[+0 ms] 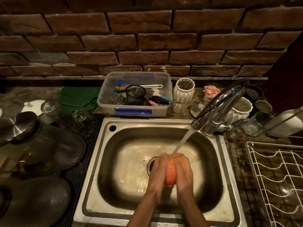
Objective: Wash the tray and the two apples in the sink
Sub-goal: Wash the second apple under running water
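The steel sink (114,190) fills the middle of the view, set into a dark stone surface (237,169) under a brick wall. To the left of the basin, large dark glass dishes (68,149) lie on a black mat; to the right stands a white wire rack (278,177). Behind the sink sits a clear plastic tub (136,110) of scrubbers and brushes, with white ribbed pots beside it. The chrome tap (218,104) arches in from the right, and its stream of water (183,140) falls slantwise onto the fruit.

The step in hand looks to be the rinsing of an apple (170,171) — it is held over the drain, low in the basin, directly under the stream. The second apple and the tray cannot be picked out with any certainty; one of the dishes on the left may be the tray, but that is a guess.

The left hand (155,172) and right hand (183,174) are pressed against opposite sides of the apple, fingers curled over its top, so it is cupped between both palms. Next, I judge, the fruit wants turning under the water so every side is rubbed — with a firm hold, since wet skin will be slippery.
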